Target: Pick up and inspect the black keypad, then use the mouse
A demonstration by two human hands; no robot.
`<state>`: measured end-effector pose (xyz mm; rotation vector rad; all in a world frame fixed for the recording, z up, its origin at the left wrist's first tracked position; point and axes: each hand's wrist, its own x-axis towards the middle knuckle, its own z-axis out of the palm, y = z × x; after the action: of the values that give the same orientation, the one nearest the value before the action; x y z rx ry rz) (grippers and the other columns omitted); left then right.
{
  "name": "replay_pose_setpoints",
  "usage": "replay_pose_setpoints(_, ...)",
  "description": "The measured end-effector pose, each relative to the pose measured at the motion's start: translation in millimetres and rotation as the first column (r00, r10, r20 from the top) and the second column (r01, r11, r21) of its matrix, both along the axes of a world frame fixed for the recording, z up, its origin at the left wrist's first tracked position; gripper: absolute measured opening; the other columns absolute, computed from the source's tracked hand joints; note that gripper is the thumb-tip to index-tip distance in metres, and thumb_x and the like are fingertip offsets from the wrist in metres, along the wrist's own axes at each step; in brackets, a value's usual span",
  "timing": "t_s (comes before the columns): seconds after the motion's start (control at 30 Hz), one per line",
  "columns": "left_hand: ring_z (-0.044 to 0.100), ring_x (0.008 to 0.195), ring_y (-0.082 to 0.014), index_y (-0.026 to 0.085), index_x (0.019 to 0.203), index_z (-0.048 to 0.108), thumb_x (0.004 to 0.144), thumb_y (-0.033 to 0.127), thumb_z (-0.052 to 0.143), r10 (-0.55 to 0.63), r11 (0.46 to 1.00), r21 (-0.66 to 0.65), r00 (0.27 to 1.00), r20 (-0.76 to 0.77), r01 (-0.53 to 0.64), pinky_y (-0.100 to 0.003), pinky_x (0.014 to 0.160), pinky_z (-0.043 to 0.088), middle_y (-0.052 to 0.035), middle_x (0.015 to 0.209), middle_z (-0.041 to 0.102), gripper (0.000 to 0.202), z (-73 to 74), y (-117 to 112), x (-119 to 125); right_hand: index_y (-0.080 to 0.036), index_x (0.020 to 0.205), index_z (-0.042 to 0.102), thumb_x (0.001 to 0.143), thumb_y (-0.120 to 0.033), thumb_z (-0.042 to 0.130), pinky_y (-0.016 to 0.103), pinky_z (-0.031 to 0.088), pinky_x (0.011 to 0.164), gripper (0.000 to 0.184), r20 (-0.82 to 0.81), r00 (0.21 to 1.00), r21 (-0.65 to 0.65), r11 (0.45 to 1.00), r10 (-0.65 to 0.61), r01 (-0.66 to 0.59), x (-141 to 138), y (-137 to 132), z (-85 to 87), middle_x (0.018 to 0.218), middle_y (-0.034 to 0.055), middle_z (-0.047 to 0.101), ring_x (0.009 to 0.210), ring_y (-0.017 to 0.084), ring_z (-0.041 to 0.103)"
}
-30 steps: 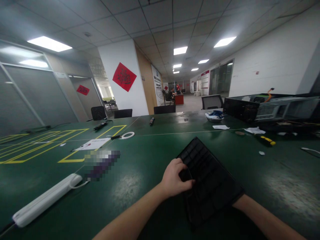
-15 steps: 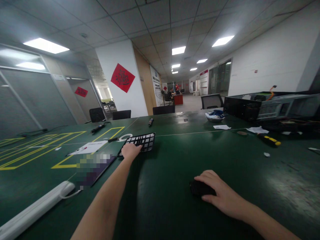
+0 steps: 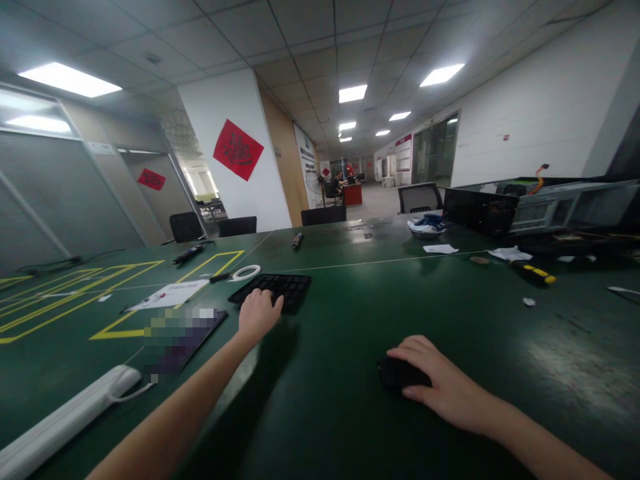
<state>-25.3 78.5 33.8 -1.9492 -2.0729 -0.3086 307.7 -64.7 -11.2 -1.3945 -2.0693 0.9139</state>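
My left hand (image 3: 259, 315) is at the near edge of a flat black tray (image 3: 296, 287) divided into small square cells. Its fingers lie over that edge with the thumb at the right, and the tray looks about level just at the table. Lower right, my right hand (image 3: 435, 377) is wrapped over a small black block-like object (image 3: 395, 372) on the green table (image 3: 340, 333). The palm and fingers hide most of that object, so its kind is unclear.
Left of the tray are a white ring (image 3: 247, 272), a paper sheet (image 3: 167, 295) and a dark flat object (image 3: 193, 343). A white power strip (image 3: 70, 420) lies at lower left. Rightward are a bowl (image 3: 426, 230), a yellow-black tool (image 3: 535, 273) and an open computer case (image 3: 480, 210).
The tray has gone from tilted, with pale-looking cells, to nearly level and dark. My left hand has lowered with it. My right hand stays on the black object.
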Motion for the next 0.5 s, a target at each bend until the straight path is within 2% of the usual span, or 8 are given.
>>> replay_pose_setpoints(0.1, 0.049, 0.095, -0.0221, 0.013, 0.101, 0.056, 0.082, 0.043, 0.031, -0.233, 0.971, -0.066, 0.972, -0.021, 0.231, -0.032, 0.085, 0.034, -0.0107, 0.098, 0.055, 0.043, -17.9, -46, -4, -0.033, 0.114, 0.045, 0.071, -0.033, 0.057, 0.039, 0.028, 0.099, 0.045, 0.007, 1.000, -0.008, 1.000, 0.010, -0.009, 1, 0, 1.6, 0.119, 0.0011, 0.041, 0.110, 0.019, 0.038)
replay_pose_setpoints(0.2, 0.048, 0.094, -0.0209, 0.016, 0.102, 0.054, 0.083, 0.043, 0.029, -0.294, 0.950, -0.114, 0.956, -0.005, 0.291, -0.031, 0.083, 0.034, -0.0087, 0.101, 0.053, 0.041, -33.0, -75, -5, -0.033, 0.114, 0.045, 0.071, -0.034, 0.057, 0.039, 0.028, 0.099, 0.045, 0.013, 1.000, 0.003, 1.000, 0.010, -0.010, 2, 0, 0.8, 0.119, 0.0009, 0.041, 0.110, 0.019, 0.038)
replay_pose_setpoints(0.37, 0.048, 0.094, -0.0229, 0.017, 0.100, 0.054, 0.085, 0.041, 0.026, -0.279, 0.958, -0.083, 0.959, -0.046, 0.274, -0.035, 0.082, 0.033, -0.0089, 0.100, 0.054, 0.040, -35.6, -84, 2, -0.035, 0.114, 0.045, 0.071, -0.033, 0.057, 0.038, 0.031, 0.097, 0.044, 0.006, 1.000, 0.021, 1.000, 0.003, -0.003, 2, -3, -0.9, 0.118, -0.0002, 0.041, 0.109, 0.017, 0.039)
replay_pose_setpoints(0.43, 0.048, 0.096, -0.0238, 0.016, 0.101, 0.054, 0.085, 0.041, 0.028, -0.302, 0.953, -0.012, 0.951, -0.066, 0.302, -0.037, 0.084, 0.032, -0.0101, 0.100, 0.055, 0.040, -32.5, -85, 3, -0.033, 0.115, 0.045, 0.071, -0.033, 0.056, 0.037, 0.032, 0.096, 0.045, -0.001, 1.000, 0.031, 0.999, -0.008, 0.008, 4, -2, 2.9, 0.118, 0.0007, 0.043, 0.109, 0.017, 0.041)
replay_pose_setpoints(0.5, 0.047, 0.099, -0.0244, 0.015, 0.103, 0.054, 0.084, 0.040, 0.031, -0.347, 0.932, 0.080, 0.934, -0.083, 0.353, -0.038, 0.087, 0.030, -0.0114, 0.104, 0.055, 0.038, -27.6, -87, 2, -0.030, 0.116, 0.044, 0.071, -0.035, 0.055, 0.038, 0.032, 0.096, 0.047, 0.018, 0.997, 0.087, 0.994, -0.073, 0.071, 13, 4, 10.3, 0.117, 0.0026, 0.046, 0.109, 0.019, 0.041)
